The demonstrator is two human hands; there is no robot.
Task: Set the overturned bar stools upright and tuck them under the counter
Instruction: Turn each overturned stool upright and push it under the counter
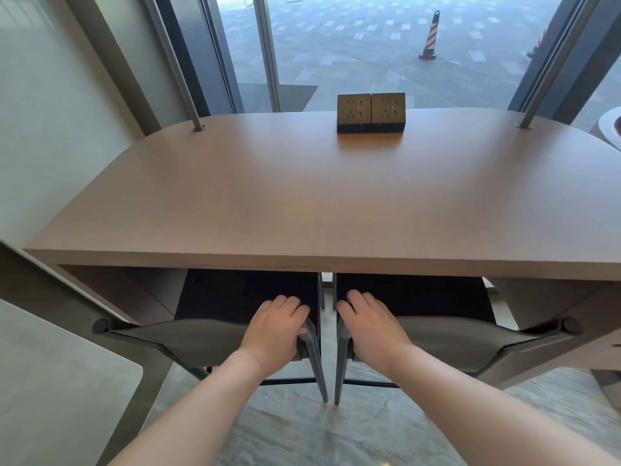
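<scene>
Wooden counter [302, 196] at window; twin socket block [371, 113] near far edge, no readable writing. Striped bollard [430, 37] on pavement outside. Two upright stools tucked under counter, side by side. Left hand [275, 327] grasps left stool's backrest [188, 338]; right hand [369, 326] grasps right stool's backrest [470, 341].

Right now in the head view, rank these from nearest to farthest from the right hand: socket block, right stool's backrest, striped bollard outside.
1. Right stool's backrest: under the right hand, fingers curled over it.
2. Socket block: on the counter's far edge.
3. Striped bollard: outside, beyond the glass.
</scene>
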